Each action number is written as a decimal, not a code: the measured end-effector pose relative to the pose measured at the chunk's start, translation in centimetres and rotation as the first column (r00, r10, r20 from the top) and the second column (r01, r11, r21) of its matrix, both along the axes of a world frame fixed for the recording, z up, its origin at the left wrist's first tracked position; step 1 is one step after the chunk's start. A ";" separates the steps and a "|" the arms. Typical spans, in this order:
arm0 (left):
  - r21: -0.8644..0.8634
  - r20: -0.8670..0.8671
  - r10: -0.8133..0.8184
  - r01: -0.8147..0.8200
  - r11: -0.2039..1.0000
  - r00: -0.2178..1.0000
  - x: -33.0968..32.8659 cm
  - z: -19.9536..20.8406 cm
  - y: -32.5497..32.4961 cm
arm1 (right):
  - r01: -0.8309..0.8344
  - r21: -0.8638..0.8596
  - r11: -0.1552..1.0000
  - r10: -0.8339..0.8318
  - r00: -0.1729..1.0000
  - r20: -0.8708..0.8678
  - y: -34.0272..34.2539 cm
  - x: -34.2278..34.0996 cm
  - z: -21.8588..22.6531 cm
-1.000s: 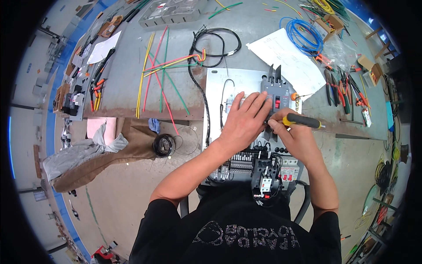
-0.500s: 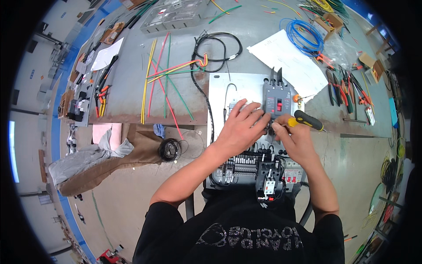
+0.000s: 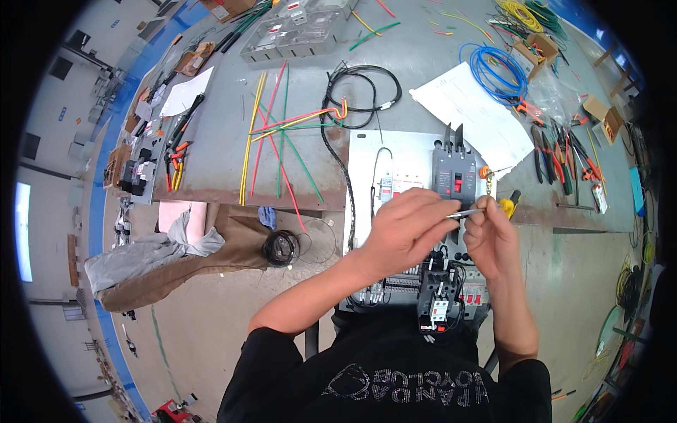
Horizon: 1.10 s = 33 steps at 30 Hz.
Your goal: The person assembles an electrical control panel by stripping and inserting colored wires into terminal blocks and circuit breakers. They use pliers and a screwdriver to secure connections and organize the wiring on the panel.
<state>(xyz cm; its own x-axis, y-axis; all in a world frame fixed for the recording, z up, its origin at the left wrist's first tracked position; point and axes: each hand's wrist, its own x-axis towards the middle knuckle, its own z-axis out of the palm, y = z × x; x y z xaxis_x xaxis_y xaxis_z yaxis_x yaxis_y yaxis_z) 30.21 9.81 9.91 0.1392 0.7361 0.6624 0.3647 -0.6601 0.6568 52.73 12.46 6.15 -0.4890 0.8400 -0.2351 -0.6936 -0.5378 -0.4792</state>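
Note:
My right hand [image 3: 491, 236] is closed round a screwdriver, whose yellow and black handle [image 3: 510, 204] sticks out past its right side. The bare metal shaft [image 3: 467, 213] points left, lying nearly level between my two hands. My left hand [image 3: 412, 229] has its thumb and fingers pinched at the shaft's tip end; any small part there is hidden. Both hands are over a pale mounting plate [image 3: 363, 158], just below a dark grey circuit breaker [image 3: 446, 176] with a red switch. Nearer me, the plate carries a black contactor-like unit [image 3: 438, 285] and a row of terminal blocks [image 3: 400, 283].
On the grey bench [image 3: 233, 162] lie red, yellow and green wires [image 3: 282, 134], a black cable coil [image 3: 363, 88] and white paper [image 3: 469, 106]. Blue wire [image 3: 497, 74] and several pliers [image 3: 557, 158] are to the right. Brown cloth [image 3: 211, 261] lies below the bench's front edge.
My hands have drawn back toward me from the breaker. The screwdriver has swung nearly level, and my left fingers have closed at its tip. The whole view has shifted slightly.

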 end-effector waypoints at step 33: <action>-0.065 -0.749 0.410 -0.674 0.736 0.520 -24.7 -9.2 16.3 | 0.285 -0.123 0.951 -0.306 0.924 -0.230 -1.7 3.0 -1.5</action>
<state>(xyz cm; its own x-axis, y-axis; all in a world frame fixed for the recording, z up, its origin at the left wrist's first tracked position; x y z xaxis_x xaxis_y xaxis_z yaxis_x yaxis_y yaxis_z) 5.52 26.15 0.74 -0.0760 0.9557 0.2844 0.9792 0.0177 0.2021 55.70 10.76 4.66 -0.2728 0.9371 -0.2178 -0.9168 -0.3219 -0.2363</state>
